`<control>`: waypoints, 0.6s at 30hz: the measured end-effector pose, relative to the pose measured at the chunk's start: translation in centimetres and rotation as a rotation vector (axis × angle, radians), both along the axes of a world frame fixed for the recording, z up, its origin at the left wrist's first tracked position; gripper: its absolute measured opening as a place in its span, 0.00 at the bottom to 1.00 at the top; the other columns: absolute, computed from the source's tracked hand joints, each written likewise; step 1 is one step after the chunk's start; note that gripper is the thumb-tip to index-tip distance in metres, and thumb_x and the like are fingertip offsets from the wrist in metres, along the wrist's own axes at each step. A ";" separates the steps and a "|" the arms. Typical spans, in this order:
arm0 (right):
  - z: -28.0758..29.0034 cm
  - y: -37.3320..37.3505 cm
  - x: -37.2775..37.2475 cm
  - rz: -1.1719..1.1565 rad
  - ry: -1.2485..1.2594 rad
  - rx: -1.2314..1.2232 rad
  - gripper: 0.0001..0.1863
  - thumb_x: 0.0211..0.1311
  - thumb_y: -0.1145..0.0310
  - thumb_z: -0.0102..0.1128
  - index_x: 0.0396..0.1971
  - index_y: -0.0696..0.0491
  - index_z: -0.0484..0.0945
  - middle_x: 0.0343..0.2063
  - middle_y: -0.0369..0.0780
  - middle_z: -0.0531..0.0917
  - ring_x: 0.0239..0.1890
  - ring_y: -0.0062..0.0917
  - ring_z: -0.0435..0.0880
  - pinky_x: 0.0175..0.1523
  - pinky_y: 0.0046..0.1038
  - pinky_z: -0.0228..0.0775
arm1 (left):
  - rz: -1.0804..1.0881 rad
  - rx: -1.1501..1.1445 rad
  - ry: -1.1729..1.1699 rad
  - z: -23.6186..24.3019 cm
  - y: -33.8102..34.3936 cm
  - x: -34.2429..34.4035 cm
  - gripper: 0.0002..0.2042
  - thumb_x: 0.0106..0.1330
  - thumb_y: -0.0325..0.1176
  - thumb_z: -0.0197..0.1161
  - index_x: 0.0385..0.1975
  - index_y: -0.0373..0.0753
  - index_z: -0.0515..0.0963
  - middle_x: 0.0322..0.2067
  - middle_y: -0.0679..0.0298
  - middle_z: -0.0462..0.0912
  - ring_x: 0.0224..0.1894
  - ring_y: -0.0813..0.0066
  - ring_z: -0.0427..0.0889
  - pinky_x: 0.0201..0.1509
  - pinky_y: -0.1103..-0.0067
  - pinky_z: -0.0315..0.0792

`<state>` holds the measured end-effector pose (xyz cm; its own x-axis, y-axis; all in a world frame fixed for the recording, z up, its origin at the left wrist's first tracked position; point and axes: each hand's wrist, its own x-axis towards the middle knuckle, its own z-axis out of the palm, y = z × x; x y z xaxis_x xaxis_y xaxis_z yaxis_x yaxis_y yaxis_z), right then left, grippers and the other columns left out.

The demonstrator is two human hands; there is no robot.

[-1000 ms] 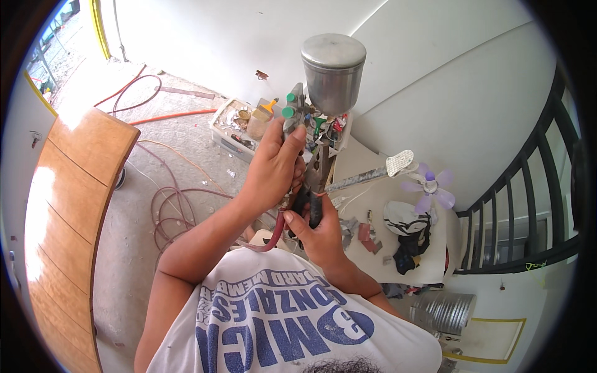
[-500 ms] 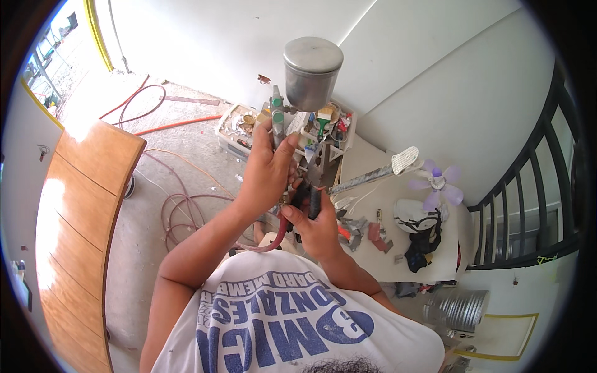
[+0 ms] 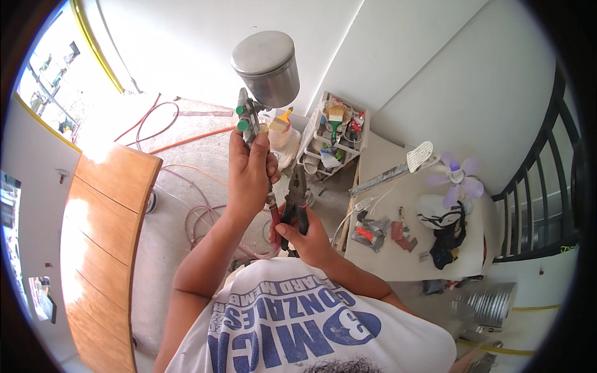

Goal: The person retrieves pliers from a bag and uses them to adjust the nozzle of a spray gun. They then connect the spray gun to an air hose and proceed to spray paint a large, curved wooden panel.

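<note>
I have the spray gun in the air, out beyond the left edge of the surface, its metal cup leaning a little. My left hand has its fingers wrapped around the grip; I'd want that hold firm and the cup level, as it looks top-heavy. My right hand has its fingers clamped on the pliers — right beside the red hose. Whether they grip the hose too, I can't tell; I'd angle the steel so it can't nick it.

White walls and a wooden panel frame my view. The surface carries a purple fan near its right edge — and red scraps nearer its left.
</note>
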<state>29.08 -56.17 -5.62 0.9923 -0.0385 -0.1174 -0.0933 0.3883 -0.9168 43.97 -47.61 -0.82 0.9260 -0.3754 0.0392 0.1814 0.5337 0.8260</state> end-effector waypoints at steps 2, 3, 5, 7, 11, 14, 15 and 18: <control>0.0 0.3 0.1 -0.015 -0.010 -0.032 0.18 0.72 0.66 0.60 0.54 0.56 0.65 0.37 0.39 0.80 0.38 0.22 0.82 0.43 0.27 0.74 | 0.006 0.014 -0.013 -0.1 0.0 0.1 0.07 0.78 0.37 0.52 0.44 0.43 0.64 0.33 0.69 0.67 0.22 0.86 0.66 0.20 0.87 0.63; 0.0 0.4 0.1 -0.024 -0.013 -0.052 0.18 0.72 0.65 0.59 0.53 0.56 0.65 0.36 0.39 0.80 0.37 0.21 0.82 0.42 0.26 0.74 | 0.011 0.010 -0.029 0.0 0.0 0.1 0.07 0.78 0.37 0.52 0.44 0.43 0.65 0.33 0.69 0.67 0.22 0.86 0.66 0.20 0.87 0.63; -0.3 0.5 0.2 -0.036 -0.022 -0.013 0.18 0.73 0.65 0.59 0.53 0.56 0.65 0.36 0.39 0.80 0.36 0.20 0.82 0.42 0.25 0.74 | 0.019 0.002 -0.059 0.1 -0.1 0.1 0.06 0.78 0.37 0.52 0.44 0.43 0.65 0.33 0.69 0.67 0.22 0.86 0.66 0.20 0.87 0.63; -0.4 0.4 0.2 -0.038 -0.010 -0.015 0.17 0.73 0.66 0.59 0.53 0.56 0.66 0.36 0.38 0.79 0.35 0.19 0.81 0.41 0.24 0.73 | 0.036 -0.002 -0.076 0.5 -0.4 0.0 0.06 0.78 0.36 0.52 0.45 0.43 0.66 0.33 0.69 0.67 0.22 0.86 0.65 0.20 0.87 0.62; -0.5 0.5 0.5 -0.047 -0.002 -0.057 0.17 0.73 0.65 0.59 0.53 0.56 0.66 0.34 0.37 0.80 0.34 0.18 0.82 0.41 0.23 0.73 | 0.043 0.021 -0.076 0.3 -0.4 0.4 0.06 0.78 0.37 0.52 0.45 0.43 0.66 0.33 0.69 0.68 0.22 0.85 0.65 0.20 0.86 0.61; -0.4 0.5 0.8 -0.061 0.006 -0.060 0.18 0.73 0.65 0.59 0.54 0.56 0.66 0.34 0.36 0.80 0.34 0.18 0.82 0.42 0.23 0.73 | 0.049 0.020 -0.066 -0.1 -0.5 0.8 0.07 0.78 0.38 0.52 0.44 0.43 0.66 0.33 0.69 0.68 0.22 0.85 0.65 0.20 0.86 0.62; -0.3 0.6 0.9 -0.063 0.013 -0.058 0.18 0.73 0.65 0.58 0.54 0.56 0.66 0.33 0.36 0.80 0.34 0.18 0.82 0.42 0.23 0.74 | 0.048 0.019 -0.072 -0.2 -0.4 0.9 0.07 0.78 0.38 0.52 0.44 0.43 0.66 0.33 0.69 0.68 0.22 0.85 0.65 0.20 0.86 0.62; 0.3 0.6 1.0 -0.032 0.022 -0.121 0.18 0.73 0.65 0.58 0.54 0.57 0.65 0.34 0.37 0.81 0.36 0.19 0.83 0.43 0.24 0.74 | 0.038 0.025 -0.074 -0.2 -0.2 1.1 0.07 0.78 0.38 0.52 0.44 0.43 0.66 0.33 0.69 0.67 0.22 0.85 0.65 0.20 0.86 0.62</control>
